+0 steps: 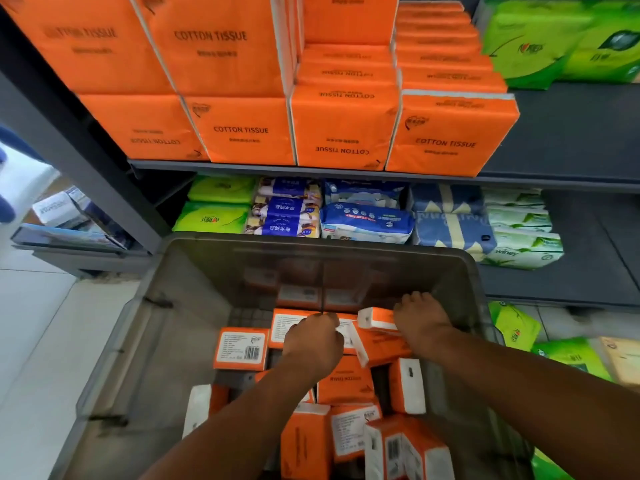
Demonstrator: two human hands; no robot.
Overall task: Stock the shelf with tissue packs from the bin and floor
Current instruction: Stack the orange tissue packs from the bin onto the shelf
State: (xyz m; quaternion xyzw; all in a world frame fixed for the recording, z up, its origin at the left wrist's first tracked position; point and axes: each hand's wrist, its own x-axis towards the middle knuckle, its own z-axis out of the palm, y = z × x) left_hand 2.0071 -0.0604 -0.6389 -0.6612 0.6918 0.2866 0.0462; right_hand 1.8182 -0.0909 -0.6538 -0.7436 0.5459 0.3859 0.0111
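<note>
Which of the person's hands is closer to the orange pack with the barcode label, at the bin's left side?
Left. The left hand sits just right of the barcode pack; the right hand is farther right, toward the right wall of the bin.

The scene is lit evenly and brightly from overhead, and the orange packs (242, 129) on the upper shelf (571, 133) are rendered in saturated colour without hard glare. The white floor tiles (38, 323) at the left are nearly washed out. The lower shelf (588, 282) is held in soft shadow beneath the board above it, and the inside of the grey bin (194, 289) is dimmed, with faint reflections seen on its far wall. Shelf edges are bowed by the wide-angle lens, most strongly toward the corners. The left hand (313, 337) and right hand (420, 318) are slightly softened, and a blue shape (5, 188) at the left edge is blurred.
</note>
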